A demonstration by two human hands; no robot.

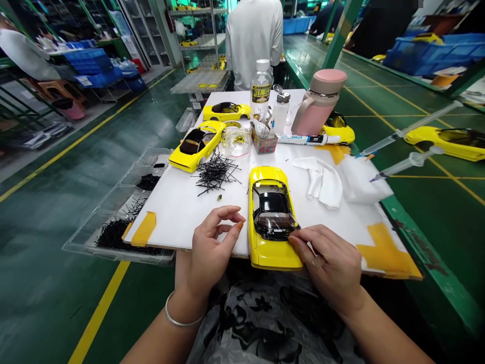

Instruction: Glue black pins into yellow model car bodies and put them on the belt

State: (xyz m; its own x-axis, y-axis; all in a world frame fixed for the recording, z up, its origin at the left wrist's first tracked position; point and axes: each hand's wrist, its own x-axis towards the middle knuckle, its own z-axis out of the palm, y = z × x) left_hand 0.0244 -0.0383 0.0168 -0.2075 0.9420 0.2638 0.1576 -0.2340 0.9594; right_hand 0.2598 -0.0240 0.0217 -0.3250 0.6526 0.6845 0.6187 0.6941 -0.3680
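Note:
A yellow model car body [273, 217] with black windows lies on the white board [178, 207], nose toward me. My right hand [329, 263] rests at the car's right rear side, fingertips pressed to the edge of the black window. My left hand [214, 242] hovers just left of the car, thumb and forefinger curled into a pinch; what they hold, if anything, is too small to see. A heap of thin black strips [215, 174] lies beyond my left hand.
More yellow car bodies [197, 144] [226, 111] [447, 140], a clear bottle [260, 91], a pink flask [320, 101], white cloths [322, 182] and two syringes [409, 162] surround the work area. A clear tray [113, 222] of black parts sits left. A person in white [253, 35] stands beyond.

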